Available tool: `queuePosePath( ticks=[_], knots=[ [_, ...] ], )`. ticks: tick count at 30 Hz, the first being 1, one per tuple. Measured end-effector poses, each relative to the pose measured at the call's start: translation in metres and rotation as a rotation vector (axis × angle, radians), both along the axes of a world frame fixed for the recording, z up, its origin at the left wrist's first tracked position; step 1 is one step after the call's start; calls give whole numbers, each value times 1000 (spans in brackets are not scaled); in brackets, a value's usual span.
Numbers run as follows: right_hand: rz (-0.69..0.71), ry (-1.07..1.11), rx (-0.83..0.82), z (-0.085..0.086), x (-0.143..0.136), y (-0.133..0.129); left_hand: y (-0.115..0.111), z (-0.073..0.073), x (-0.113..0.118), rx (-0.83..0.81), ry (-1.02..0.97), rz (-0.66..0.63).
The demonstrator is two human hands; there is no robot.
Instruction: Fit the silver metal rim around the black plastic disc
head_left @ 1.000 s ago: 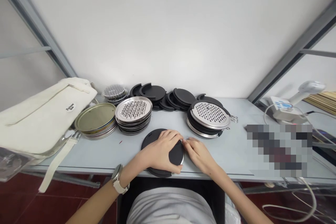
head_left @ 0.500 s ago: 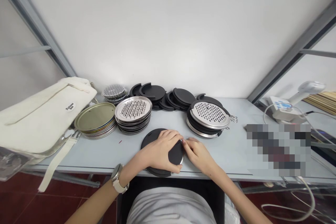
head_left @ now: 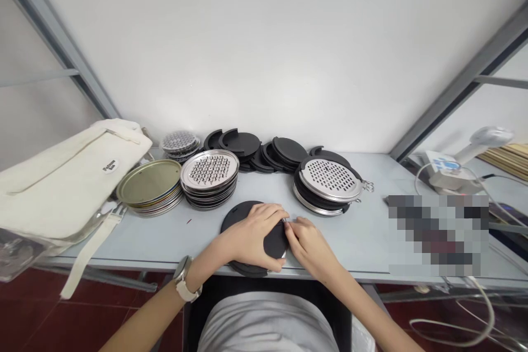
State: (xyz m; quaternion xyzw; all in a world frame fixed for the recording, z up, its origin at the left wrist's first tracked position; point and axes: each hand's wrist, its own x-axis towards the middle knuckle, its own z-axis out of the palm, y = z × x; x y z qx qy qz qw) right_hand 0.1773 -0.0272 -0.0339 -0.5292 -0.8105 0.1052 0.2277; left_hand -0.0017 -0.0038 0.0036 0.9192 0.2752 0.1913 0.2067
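Note:
A round black disc (head_left: pixel 274 242) with a thin silvery edge on its right side lies at the table's front edge. Across its top spreads my left hand (head_left: pixel 252 235), its fingers gripping the far and right edges. My right hand (head_left: pixel 306 243) is closed in a pinch at the disc's right rim, on a small metallic piece too tiny to identify. Behind the hands stand a stack of grater plates (head_left: pixel 211 170) and, to the right, a stack of perforated plates with black holders (head_left: pixel 330 179).
Gold-topped round plates (head_left: pixel 149 181) are stacked at left beside a cream bag (head_left: pixel 74 176). Small grater discs (head_left: pixel 179 142) and black round holders (head_left: pixel 290 151) line the wall. A white device (head_left: pixel 447 173) with cables and a blurred patch are at right.
My right hand has shifted slightly at the disc's rim, its fingers curled a little more. The left hand keeps its hold on the disc.

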Motion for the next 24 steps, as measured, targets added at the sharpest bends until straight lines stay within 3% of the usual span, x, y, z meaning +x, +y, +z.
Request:
queuePosePath(
  ticks=[24],
  knots=[
    [20, 19, -131, 0, 11, 9, 0, -1, -1, 9, 6, -4]
  ],
)
